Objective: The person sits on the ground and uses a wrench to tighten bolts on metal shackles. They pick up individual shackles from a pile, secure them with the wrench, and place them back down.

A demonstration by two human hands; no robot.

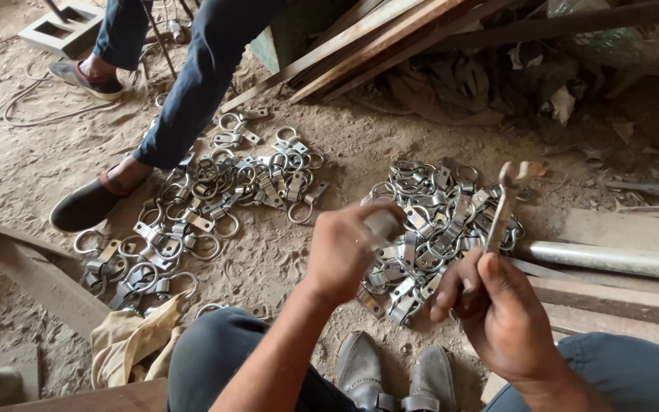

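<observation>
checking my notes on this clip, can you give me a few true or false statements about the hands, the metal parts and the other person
1. The right hand holds a flat metal spanner upright. True.
2. The left hand rests flat and empty on the ground. False: it is raised over the near pile of metal ring clamps, closed around a small grey metal piece.
3. The ring clamps lie in one single pile. False: a second pile is spread to the left.
4. Another person's legs in blue jeans stand beside the far pile. True.
5. A metal pipe lies on the right. True.
</observation>
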